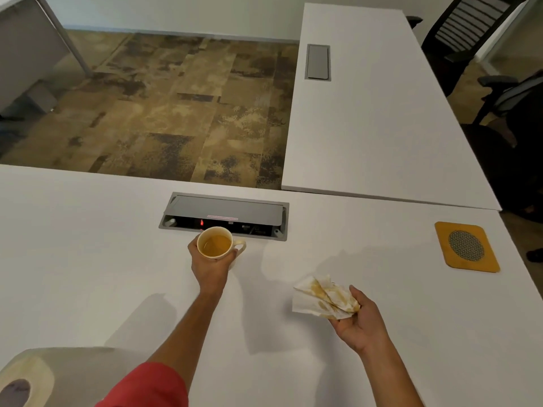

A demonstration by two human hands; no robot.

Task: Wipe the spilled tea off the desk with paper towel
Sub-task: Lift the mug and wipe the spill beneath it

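Observation:
My left hand (210, 267) grips a cream mug (216, 245) with tea in it, above the white desk (88, 259), just in front of the cable box. My right hand (357, 320) holds a crumpled paper towel (321, 296) with brown tea stains, lifted a little off the desk to the right of the mug. The desk surface between my hands looks dry; I see no puddle on it.
A grey cable box (226, 212) with its lid open is set into the desk behind the mug. A yellow coaster (467, 248) lies at the right. A paper towel roll (26, 377) stands at the near left corner. A second desk (376, 113) and office chairs (470, 33) are beyond.

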